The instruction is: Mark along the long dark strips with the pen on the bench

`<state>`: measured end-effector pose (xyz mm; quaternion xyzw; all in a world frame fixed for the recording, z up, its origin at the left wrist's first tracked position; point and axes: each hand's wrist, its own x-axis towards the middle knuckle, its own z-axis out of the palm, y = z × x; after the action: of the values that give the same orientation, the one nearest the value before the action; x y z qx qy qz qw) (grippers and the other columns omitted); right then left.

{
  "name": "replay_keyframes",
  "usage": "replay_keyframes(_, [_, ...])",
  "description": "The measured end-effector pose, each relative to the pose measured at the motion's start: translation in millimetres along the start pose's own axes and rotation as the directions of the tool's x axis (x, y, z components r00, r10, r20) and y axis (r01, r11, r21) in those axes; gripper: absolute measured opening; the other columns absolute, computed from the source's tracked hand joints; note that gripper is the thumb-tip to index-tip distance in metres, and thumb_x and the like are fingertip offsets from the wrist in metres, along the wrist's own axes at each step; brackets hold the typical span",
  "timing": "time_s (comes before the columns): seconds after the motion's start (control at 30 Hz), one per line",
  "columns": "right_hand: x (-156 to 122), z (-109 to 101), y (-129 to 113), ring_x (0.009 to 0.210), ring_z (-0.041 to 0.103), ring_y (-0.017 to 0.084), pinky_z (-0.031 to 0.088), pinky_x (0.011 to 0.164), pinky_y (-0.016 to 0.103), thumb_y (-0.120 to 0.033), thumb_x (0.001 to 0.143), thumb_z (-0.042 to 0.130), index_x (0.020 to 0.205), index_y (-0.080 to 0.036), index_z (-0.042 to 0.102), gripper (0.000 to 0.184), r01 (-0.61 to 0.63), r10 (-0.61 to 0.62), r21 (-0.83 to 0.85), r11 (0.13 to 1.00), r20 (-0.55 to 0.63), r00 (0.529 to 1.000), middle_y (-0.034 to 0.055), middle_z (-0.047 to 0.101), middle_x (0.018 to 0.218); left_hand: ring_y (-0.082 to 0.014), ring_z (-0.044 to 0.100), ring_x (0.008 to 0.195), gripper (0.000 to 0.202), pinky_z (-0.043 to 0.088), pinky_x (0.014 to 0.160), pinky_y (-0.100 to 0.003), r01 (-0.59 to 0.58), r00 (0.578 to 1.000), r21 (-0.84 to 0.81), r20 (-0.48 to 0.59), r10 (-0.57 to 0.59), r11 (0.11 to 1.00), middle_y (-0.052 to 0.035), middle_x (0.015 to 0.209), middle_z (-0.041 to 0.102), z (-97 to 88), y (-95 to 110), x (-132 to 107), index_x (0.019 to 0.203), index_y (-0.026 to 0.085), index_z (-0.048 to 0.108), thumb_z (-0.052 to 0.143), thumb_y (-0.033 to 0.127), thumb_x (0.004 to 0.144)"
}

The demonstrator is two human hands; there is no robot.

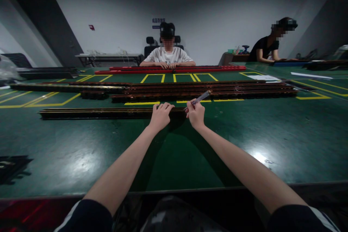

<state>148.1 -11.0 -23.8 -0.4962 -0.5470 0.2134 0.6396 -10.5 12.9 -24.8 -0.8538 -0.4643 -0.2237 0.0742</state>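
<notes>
A long dark bar with gold-edged grooves (98, 113) lies across the green table in front of me. My left hand (161, 116) is closed over it near its right end, fingers bent across the top. Held in my right hand (196, 114) is a slim screwdriver with a clear handle (202, 96). Its handle points up and to the right, and its thin tip reaches down to the bar's right end. What the tip touches is too small to make out.
Behind the bar lies a wide stack of similar dark bars (203, 90). Red bars (212, 69) lie farther back, before a seated person in white (168, 56). Another person (266, 49) works at right. A black toothed part (13, 168) sits at left. Yellow lines mark the table (174, 174).
</notes>
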Motion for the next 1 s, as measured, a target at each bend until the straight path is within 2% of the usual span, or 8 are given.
replay_keyframes(0.27, [1.9,-0.6,1.0,0.041,0.050,0.013,0.041,0.039,0.025,-0.040,0.088,0.050,0.072,-0.022,0.046,0.024,-0.034,0.034,0.006,0.999,-0.020,0.999,-0.0029,0.052,0.055,-0.0246,0.055,0.116,0.052,0.032,0.103,-0.048,-0.008,1.000,-0.011,0.012,0.008,1.000,-0.0106,0.124,0.062,-0.6,-0.4,0.1,0.122,0.019,0.058,0.034,0.000,0.080])
replay_keyframes(0.6, [0.4,-0.9,0.3,0.042,0.052,0.013,0.044,0.040,0.026,-0.045,0.088,0.051,0.074,-0.021,0.048,0.027,-0.023,0.023,0.001,1.000,0.022,0.999,-0.0022,0.054,0.056,-0.0237,0.055,0.118,0.052,0.033,0.105,-0.048,0.004,1.000,-0.034,0.016,-0.004,0.999,-0.0105,0.124,0.063,0.1,-2.9,0.3,0.121,0.018,0.059,0.033,-0.001,0.080])
replay_keyframes(0.83, [0.8,-1.5,1.9,0.043,0.052,0.013,0.044,0.040,0.025,-0.050,0.087,0.050,0.073,-0.021,0.048,0.032,-0.013,0.013,-0.007,1.000,0.021,1.000,-0.0015,0.055,0.058,-0.0226,0.055,0.118,0.049,0.032,0.106,-0.047,0.009,1.000,-0.075,0.016,-0.008,0.997,-0.0088,0.123,0.063,0.5,-4.9,0.9,0.120,0.020,0.059,0.033,0.003,0.082])
replay_keyframes(1.0, [1.0,-1.4,3.1,0.043,0.052,0.013,0.043,0.040,0.026,-0.045,0.088,0.050,0.073,-0.021,0.048,0.028,-0.010,0.010,-0.012,1.000,0.018,1.000,-0.0015,0.054,0.057,-0.0239,0.055,0.115,0.040,0.033,0.104,-0.045,0.014,0.999,-0.071,0.030,-0.011,0.997,-0.0103,0.120,0.063,-2.3,-3.2,0.2,0.118,0.018,0.059,0.039,0.014,0.084])
